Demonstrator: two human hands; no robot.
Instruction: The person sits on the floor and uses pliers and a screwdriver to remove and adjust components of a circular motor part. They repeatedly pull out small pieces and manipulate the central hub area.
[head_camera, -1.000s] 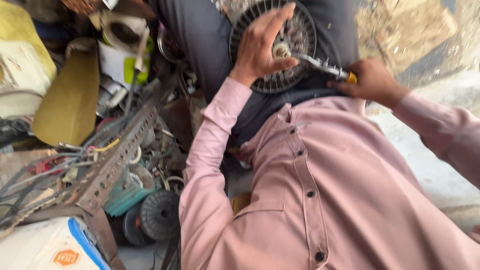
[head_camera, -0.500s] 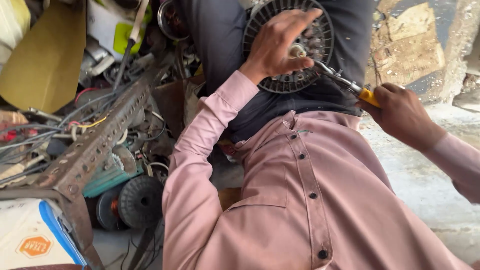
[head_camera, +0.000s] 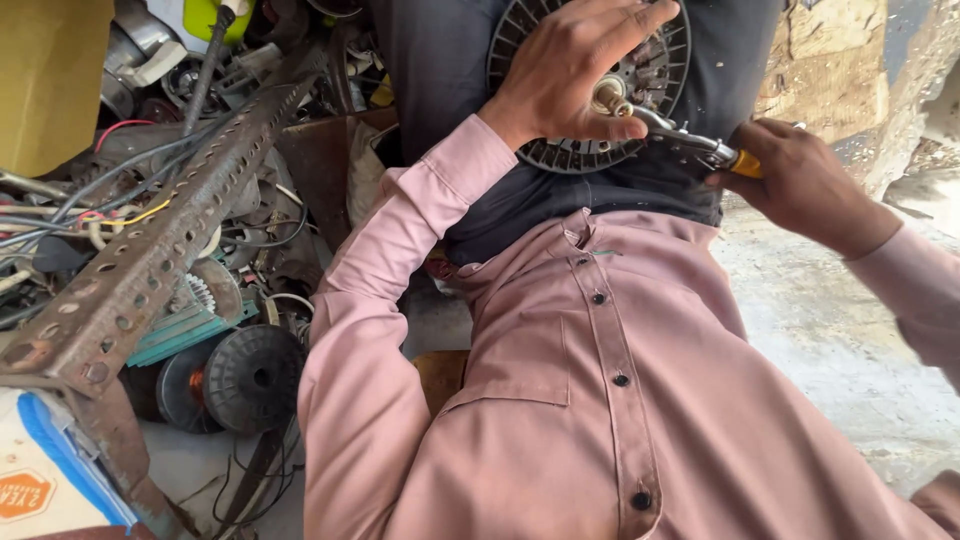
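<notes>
Clutter at left: a perforated metal angle bar (head_camera: 150, 255) lies slantwise over a heap of loose wires (head_camera: 90, 205), with a dark round spool (head_camera: 255, 375) below it, near a white box (head_camera: 40, 480) with blue edges in the lower corner.

Finned disc: a round, dark, ribbed disc (head_camera: 585, 150) rests on the person's dark lap, well clear of the junk pile, likely so it can be braced against the body.

Left hand: the left hand (head_camera: 570, 75) lies spread over the disc's face, fingers wrapped about the pale hub and shaft (head_camera: 608, 95); this grip seems meant to keep the disc from turning.

Pliers: the pliers (head_camera: 690, 140) reach in from the right and meet the shaft at the centre; whether they actually bite it is too small to tell.

Right hand: the right hand (head_camera: 800, 185) is pressed together around the yellow handles, holding the tool level with the hub.

Pink shirt: the pink shirt (head_camera: 600, 390) fills the lower view.

Change: against the earlier frame the view sits closer and lower, the left hand covers more of the disc, and the pliers stay at the hub with the right hand nearer it.
</notes>
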